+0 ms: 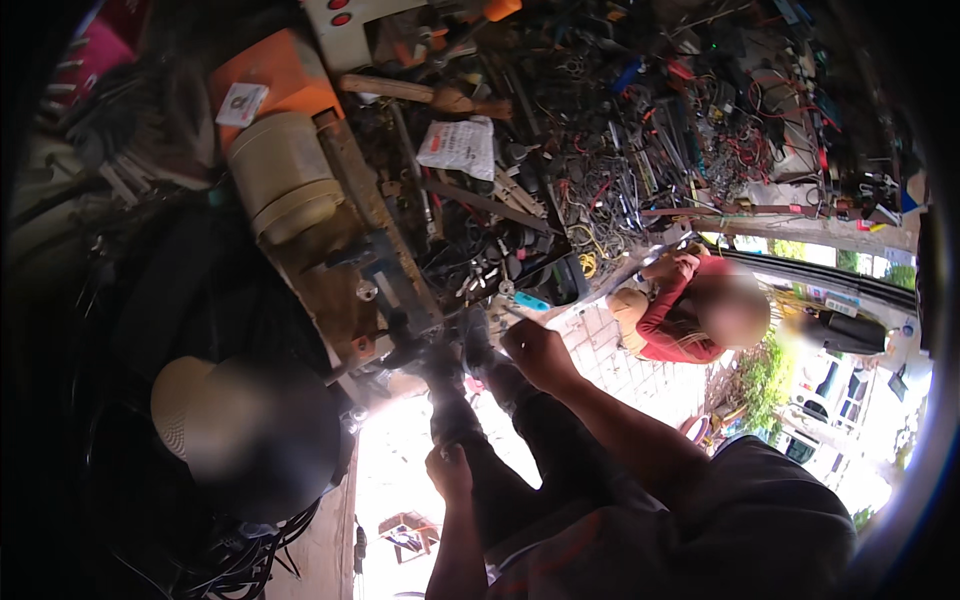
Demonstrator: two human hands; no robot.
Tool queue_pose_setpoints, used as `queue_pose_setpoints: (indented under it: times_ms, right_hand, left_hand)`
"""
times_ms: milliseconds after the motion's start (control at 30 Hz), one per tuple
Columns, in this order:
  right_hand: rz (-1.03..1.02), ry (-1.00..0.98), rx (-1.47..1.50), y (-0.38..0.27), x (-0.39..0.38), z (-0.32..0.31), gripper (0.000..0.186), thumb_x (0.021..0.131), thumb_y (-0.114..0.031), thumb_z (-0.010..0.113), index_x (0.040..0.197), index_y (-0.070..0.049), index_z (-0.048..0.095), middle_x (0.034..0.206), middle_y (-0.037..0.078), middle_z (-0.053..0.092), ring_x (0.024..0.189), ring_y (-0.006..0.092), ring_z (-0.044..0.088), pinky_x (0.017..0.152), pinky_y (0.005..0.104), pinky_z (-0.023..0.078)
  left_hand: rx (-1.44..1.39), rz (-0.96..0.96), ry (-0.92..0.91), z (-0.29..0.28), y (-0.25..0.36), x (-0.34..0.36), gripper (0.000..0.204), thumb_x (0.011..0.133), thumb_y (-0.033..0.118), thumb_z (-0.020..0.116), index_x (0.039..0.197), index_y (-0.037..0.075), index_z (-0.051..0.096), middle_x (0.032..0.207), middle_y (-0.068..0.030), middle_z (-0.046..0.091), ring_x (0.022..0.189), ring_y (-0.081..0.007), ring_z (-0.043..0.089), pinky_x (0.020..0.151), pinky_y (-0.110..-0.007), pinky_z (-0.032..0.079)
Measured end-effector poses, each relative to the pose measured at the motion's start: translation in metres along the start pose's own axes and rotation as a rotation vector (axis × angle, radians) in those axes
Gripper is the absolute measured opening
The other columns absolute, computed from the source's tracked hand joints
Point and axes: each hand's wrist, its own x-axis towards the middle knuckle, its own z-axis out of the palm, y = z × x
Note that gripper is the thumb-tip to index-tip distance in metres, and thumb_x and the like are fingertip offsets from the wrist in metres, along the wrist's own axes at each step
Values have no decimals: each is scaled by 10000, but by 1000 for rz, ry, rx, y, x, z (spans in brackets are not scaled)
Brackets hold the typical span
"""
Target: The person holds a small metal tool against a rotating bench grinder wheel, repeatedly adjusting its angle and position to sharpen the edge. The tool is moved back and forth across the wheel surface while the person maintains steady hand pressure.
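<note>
Right hand (540,354)'s balled up near a small, hard-to-make-out teal thing (531,301) on the bench (625,270); left hand (450,472)'s loosely curled. Fingertips are hidden on my feed, so can't tell if either's holding anything.

Matt wooden handle (385,88), crinkled plastic-looking packet (455,150), smooth matt cylinder (285,165), smooth plastic-looking turquoise handle (531,301)

Boxy housing (290,65): we saw orange.
Cylinder (285,165): we saw dull cream.
Packet (458,148): we saw white with red marking.
Slim piece (531,301): we saw turquoise.
Coiled cable (588,265): we saw yellow.
Co-worker's sleeve (653,322): we noted deep red.
Paving (593,345): we noted a pale brick pattern.
</note>
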Motion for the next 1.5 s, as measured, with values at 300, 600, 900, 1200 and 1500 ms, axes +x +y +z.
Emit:
queue_pose_setpoints:
  times_ms: [300,600,900,1200,1500]
  right_hand:
    - [335,255,92,14,61,16,477,866,-443,698,997,16,688,846,215,711,845,338,705,740,411,536]
    - [359,280,46,7,67,25,368,874,-383,696,915,-18,673,832,223,684,821,403,673,692,441,521]
    - [49,501,-5,7,55,38,198,873,-258,703,860,-97,588,812,143,640,743,403,644,630,492,515]
    - [-87,633,49,17,74,25,132,886,-141,698,912,-37,621,787,151,671,655,328,655,591,378,511]
    - [-864,139,111,-134,27,9,233,823,-229,710,948,-38,666,960,119,618,894,314,586,774,412,475]
  left_hand:
    - [-328,137,-218,-36,127,13,413,965,270,601,1227,-50,606,1205,-197,646,1125,-283,622,966,-363,479]
    - [-342,88,-353,-44,149,16,438,977,258,599,1262,-74,581,1251,-208,633,1155,-273,620,998,-350,465]
    - [-297,90,-369,-37,141,21,446,981,284,606,1254,-68,586,1213,-200,648,1130,-271,625,986,-357,469]
    - [-697,193,146,-70,185,23,422,993,242,565,1273,-72,527,1169,-196,597,1038,-254,621,948,-381,537]
    - [-841,245,159,-94,205,44,133,927,-6,562,1028,-5,650,1015,-78,675,904,-165,644,778,-274,519]
